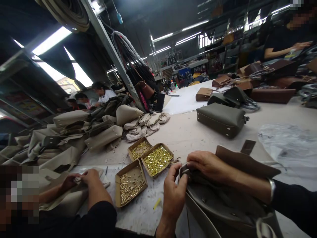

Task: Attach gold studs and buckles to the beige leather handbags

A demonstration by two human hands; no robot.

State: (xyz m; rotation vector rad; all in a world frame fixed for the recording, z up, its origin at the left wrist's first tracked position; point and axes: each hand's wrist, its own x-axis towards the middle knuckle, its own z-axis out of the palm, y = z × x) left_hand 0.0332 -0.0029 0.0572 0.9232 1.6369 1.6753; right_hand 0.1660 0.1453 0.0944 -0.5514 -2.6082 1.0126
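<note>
One left hand (173, 190), one right hand (210, 165), both pinching one pale strip (185, 170), one bag (224, 200), three gold-filled boxes (123, 170)

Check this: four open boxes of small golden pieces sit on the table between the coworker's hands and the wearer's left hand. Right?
Not four: the head view shows three open boxes. They do hold small golden pieces, on the table between the coworker's hands and the wearer's left hand.

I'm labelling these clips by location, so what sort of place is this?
Probably a handbag workshop: open brown cardboard trays hold small gold-coloured metal pieces, beige leather-like bags lie heaped, and a dark olive bag is being handled.
</note>
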